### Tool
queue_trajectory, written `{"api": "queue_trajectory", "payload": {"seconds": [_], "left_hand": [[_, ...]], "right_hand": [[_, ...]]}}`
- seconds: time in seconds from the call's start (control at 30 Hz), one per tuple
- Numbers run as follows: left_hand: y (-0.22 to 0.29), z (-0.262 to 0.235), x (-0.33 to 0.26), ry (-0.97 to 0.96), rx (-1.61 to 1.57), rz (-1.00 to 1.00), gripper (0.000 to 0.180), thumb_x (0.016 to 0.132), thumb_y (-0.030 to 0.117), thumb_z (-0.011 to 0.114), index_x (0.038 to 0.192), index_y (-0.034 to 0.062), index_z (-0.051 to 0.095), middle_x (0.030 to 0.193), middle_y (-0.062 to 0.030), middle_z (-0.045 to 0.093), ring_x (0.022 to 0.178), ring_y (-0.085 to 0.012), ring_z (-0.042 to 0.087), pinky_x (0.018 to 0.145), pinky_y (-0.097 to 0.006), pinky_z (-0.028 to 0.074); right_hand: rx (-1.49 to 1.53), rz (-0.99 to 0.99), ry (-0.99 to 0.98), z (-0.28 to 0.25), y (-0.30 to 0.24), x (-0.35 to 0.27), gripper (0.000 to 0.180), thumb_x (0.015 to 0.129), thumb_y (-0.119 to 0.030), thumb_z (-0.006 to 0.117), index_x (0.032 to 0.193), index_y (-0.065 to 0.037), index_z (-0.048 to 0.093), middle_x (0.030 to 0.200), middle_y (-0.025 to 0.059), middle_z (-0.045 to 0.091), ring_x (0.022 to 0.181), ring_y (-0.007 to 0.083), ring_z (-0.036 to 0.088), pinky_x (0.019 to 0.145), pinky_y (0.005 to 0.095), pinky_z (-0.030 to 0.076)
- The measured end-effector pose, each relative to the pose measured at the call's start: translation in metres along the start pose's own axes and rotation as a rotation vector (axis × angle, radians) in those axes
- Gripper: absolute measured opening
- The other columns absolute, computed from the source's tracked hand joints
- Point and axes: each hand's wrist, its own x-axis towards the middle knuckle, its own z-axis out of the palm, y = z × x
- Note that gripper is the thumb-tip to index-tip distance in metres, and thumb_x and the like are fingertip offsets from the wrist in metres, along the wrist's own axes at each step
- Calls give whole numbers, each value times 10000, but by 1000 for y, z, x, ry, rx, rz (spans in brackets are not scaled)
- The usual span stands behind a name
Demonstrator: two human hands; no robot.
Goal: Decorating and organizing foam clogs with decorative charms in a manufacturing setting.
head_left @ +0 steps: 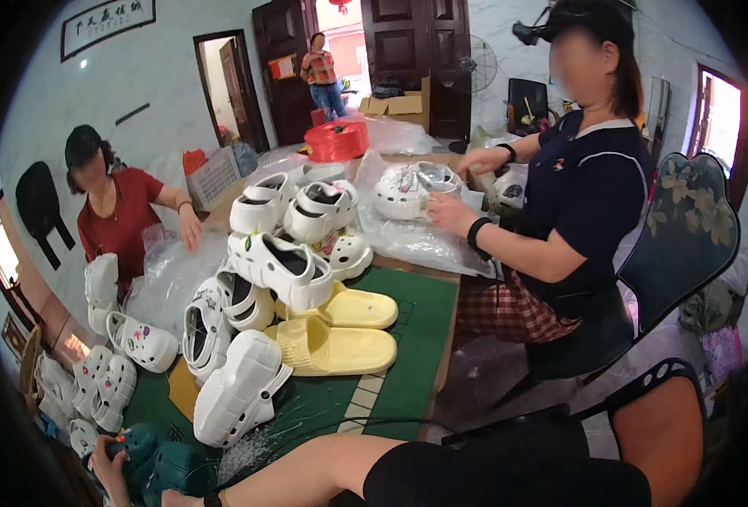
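Observation:
My left hand (106, 467) sits at the lower left edge, its fingers wrapped on a dark teal clog (141, 444). A second teal clog (181, 470) lies right beside it. My right forearm crosses the lower edge from a black sleeve, with a black band at the wrist. My right hand (169, 498) is cut off by the frame edge just under the teal clogs, so its grip is hidden. Above my hands, a heap of white clogs (240, 387) and two yellow slides (340, 348) rest on a green mat (416, 321).
A person in a red top (120, 215) handles clear plastic bags (171, 270) at the left. A seated person in a navy top (589, 194) holds a white clog (408, 190). More white clogs (103, 384) lie at the left. A red spool (338, 140) and an orange chair (661, 435) stand nearby.

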Motion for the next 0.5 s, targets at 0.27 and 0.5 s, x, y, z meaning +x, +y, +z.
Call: {"api": "queue_trajectory", "payload": {"seconds": [0.27,0.5], "left_hand": [[-30,-33,-79,76,-40,123,314,889,138,599,1163,-12,624,1082,-206,666,959,-350,612,868,-421,463],[33,-89,-142,177,-244,-26,216,913,125,609,1065,-18,665,1047,-183,682,957,-323,612,874,-412,458]], "right_hand": [[136,2,372,-40,-5,-36,178,881,-212,512,940,-54,567,669,136,611,615,327,609,523,421,462],[32,-17,292,-47,7,-115,390,834,-96,517,1212,-17,468,628,118,533,557,308,595,485,452,458]]}}
